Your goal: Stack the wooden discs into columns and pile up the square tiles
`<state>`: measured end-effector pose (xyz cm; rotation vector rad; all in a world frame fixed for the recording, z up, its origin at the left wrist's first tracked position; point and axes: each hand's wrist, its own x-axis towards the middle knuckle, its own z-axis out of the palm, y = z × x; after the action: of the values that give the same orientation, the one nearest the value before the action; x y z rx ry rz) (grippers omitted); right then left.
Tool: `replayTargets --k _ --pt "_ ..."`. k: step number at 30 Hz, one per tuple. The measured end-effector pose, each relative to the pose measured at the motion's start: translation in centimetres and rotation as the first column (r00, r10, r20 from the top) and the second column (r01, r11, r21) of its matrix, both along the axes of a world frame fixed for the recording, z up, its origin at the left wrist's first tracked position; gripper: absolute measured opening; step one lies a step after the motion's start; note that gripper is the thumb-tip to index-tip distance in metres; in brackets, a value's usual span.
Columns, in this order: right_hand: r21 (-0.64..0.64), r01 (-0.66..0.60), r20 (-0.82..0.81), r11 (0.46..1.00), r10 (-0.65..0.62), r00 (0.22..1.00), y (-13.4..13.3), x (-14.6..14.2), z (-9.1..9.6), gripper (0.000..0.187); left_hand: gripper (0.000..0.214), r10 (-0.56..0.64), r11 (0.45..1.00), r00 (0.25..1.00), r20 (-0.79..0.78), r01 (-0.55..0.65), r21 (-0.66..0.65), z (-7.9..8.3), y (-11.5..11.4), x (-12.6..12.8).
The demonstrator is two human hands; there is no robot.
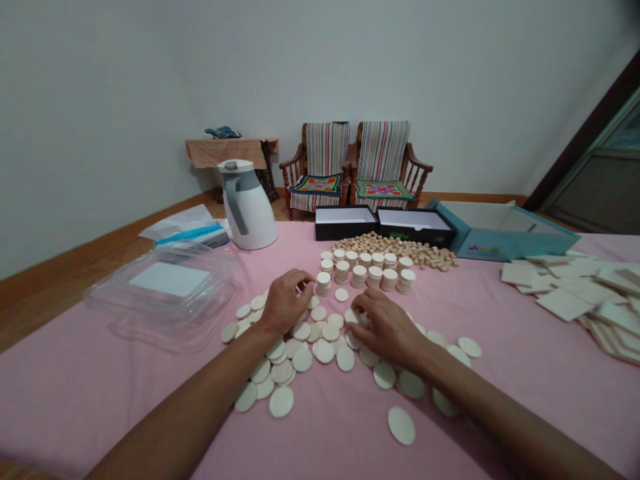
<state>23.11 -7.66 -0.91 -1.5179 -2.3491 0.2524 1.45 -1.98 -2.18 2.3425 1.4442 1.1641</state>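
My left hand (287,301) hovers just left of a short stack of round wooden discs (323,283). Its fingers are curled with a gap by the thumb, and nothing shows between them. On the right, my right hand (387,325) reaches over the loose discs, thumb and fingertips closing around a pale wooden disc (352,317). A single disc (341,295) lies flat between the hands, in front of the stacks. Two rows of disc stacks (375,276) stand beyond. Many loose discs (325,351) are spread under and between my forearms, some hidden by my hands.
A pile of small wooden beads (390,248) lies behind the stacks, before two black box trays (346,222) and a blue box (500,230). Square wooden boards (565,303) are heaped right. A clear plastic container (165,300) and white jug (250,210) stand left on the pink cloth (330,427).
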Motion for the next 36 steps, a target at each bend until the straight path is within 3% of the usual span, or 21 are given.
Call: replayTargets --k 6,11,17,23,27,30,36 --pt "0.082 0.016 0.128 0.997 -0.026 0.991 3.1 -0.9 0.9 0.019 0.013 -0.001 1.0 1.0 0.018 0.001 0.011 -0.1 0.0 0.1" --pt "0.09 0.003 0.196 0.996 -0.02 0.98 4.3 -2.5 0.4 0.021 0.014 -0.009 1.0 1.0 0.024 0.008 0.014 -0.2 0.0 0.1" --pt "0.087 -0.004 0.21 0.996 -0.014 0.978 4.6 -2.9 -0.1 0.023 0.014 -0.016 1.0 0.999 0.029 0.016 0.015 -0.1 0.0 0.1" --pt "0.105 0.049 0.134 0.993 -0.063 0.989 3.3 -1.3 1.1 0.02 0.015 -0.016 1.0 1.0 0.023 0.016 0.005 -0.1 0.0 0.1" --pt "-0.032 0.022 0.084 0.999 -0.019 0.996 1.9 0.7 2.0 0.014 0.014 -0.013 1.0 1.0 0.011 0.013 0.002 -0.1 0.0 0.0" --pt "-0.172 -0.046 0.051 0.984 0.056 0.997 1.0 1.5 2.1 0.022 0.013 -0.008 1.0 1.0 0.0 0.008 0.0 0.0 0.0 0.0" --pt "-0.2 -0.137 0.041 0.97 0.148 0.988 0.8 1.2 1.9 0.029 0.014 -0.008 1.0 1.0 -0.023 0.008 0.002 0.0 0.0 -0.1"
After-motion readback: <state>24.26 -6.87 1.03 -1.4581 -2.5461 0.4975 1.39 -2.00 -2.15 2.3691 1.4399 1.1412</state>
